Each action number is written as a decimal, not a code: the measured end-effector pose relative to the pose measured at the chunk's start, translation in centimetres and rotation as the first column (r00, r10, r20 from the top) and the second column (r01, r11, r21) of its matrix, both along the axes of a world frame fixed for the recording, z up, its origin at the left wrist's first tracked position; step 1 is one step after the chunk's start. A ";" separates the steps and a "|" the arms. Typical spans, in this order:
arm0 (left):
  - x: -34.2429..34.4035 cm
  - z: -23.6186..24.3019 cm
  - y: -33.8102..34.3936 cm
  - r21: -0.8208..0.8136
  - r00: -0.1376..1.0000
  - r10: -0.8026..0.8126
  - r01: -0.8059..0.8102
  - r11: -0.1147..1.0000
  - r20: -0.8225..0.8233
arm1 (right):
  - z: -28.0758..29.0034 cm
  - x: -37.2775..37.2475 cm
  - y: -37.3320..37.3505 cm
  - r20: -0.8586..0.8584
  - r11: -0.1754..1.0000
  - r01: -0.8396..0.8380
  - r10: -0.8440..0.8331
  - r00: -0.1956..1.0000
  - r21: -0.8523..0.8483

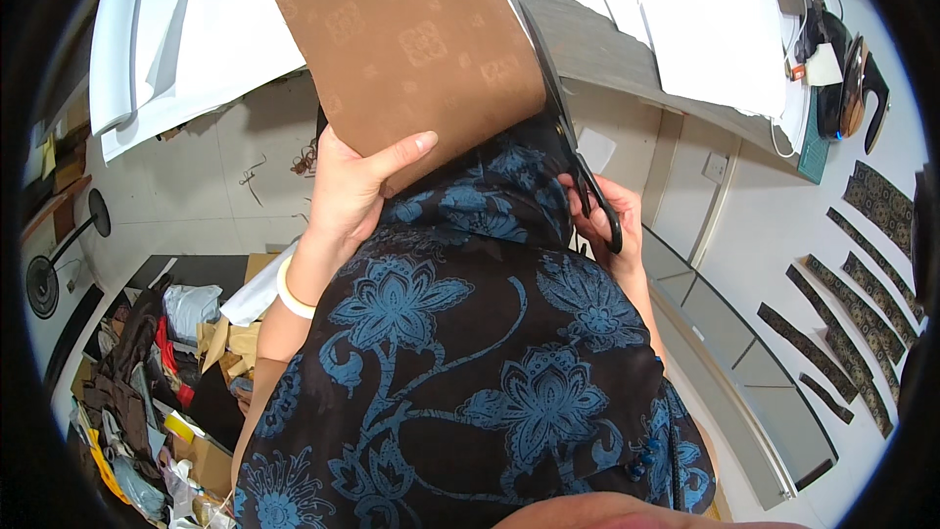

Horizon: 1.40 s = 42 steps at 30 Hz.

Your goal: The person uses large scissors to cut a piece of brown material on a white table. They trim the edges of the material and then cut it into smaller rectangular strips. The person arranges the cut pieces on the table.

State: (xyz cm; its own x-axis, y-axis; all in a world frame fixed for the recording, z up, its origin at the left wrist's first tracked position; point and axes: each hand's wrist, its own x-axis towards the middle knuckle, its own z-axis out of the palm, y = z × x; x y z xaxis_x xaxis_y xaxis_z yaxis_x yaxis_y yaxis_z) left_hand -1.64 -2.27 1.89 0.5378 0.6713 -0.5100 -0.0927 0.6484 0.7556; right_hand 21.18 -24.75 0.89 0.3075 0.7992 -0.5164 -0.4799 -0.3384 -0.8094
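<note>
your left hand (354, 174) pinches the lower left edge of a broad brown sheet with pale square motifs (421, 49) at the frame's top centre, thumb in front, other fingers mostly hidden; right of centre, your right hand (609, 220) has its fingers curled on long black metal scissors (561, 127). held one-sidedly, the sheet could swing and skew a cut, or the blades might nick your black, blue-flowered cloth garment (470, 372) below.

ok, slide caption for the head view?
Head view: the left hand holds a brown patterned sheet while the right hand holds black-handled scissors along its right edge.
</note>
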 end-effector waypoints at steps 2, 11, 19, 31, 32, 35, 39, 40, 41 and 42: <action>0.1 -0.1 -0.2 -0.055 0.999 0.039 -0.039 0.998 0.009 | -0.3 0.1 -0.3 -0.033 0.998 -0.007 0.009 0.999 0.056; -0.1 -0.7 -0.5 0.003 0.999 0.043 -0.043 0.999 0.013 | -0.5 0.3 -0.8 -0.030 0.997 -0.025 0.027 0.999 0.073; -0.5 -1.1 -0.5 0.042 1.000 -0.005 0.006 0.999 -0.022 | -1.6 0.2 -1.1 -0.063 0.995 0.005 0.002 0.998 0.099; -0.1 -0.7 -1.0 0.128 0.997 0.038 -0.029 0.991 -0.067 | -1.3 -0.6 -0.9 -0.022 0.998 -0.004 0.005 1.000 0.069; -0.1 -0.9 -1.0 0.121 0.997 0.041 -0.033 0.992 -0.064 | -1.1 -0.6 -0.8 -0.015 0.998 -0.013 0.014 1.000 0.064; -0.1 -1.0 -1.1 0.107 0.997 0.058 -0.052 0.993 -0.053 | -0.4 -0.6 -1.0 -0.106 0.999 0.000 0.004 0.994 0.038; -0.1 -1.1 -1.2 0.121 0.995 0.073 -0.065 0.991 -0.064 | -0.4 -0.9 -1.0 -0.056 1.000 -0.004 0.005 0.998 0.023; -0.1 -1.0 -1.3 0.122 0.995 0.072 -0.063 0.991 -0.068 | -0.5 -1.0 -1.1 -0.042 1.000 -0.006 0.007 0.999 0.029; -0.1 -0.9 -1.3 0.123 0.995 0.071 -0.062 0.991 -0.072 | -0.6 -1.0 -1.1 -0.028 0.999 -0.009 0.010 1.000 0.034; -0.1 -0.9 -1.2 0.124 0.995 0.068 -0.058 0.991 -0.074 | -0.6 -1.0 -1.1 -0.017 0.999 -0.010 0.011 1.000 0.035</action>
State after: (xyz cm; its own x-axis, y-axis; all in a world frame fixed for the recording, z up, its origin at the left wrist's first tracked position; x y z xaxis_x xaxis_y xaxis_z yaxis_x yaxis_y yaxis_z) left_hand -1.72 -3.50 1.04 0.4541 0.7621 -0.4616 -0.0680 0.5462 0.8349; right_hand 20.19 -25.86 0.26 0.2899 0.8198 -0.4938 -0.4907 -0.3156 -0.8121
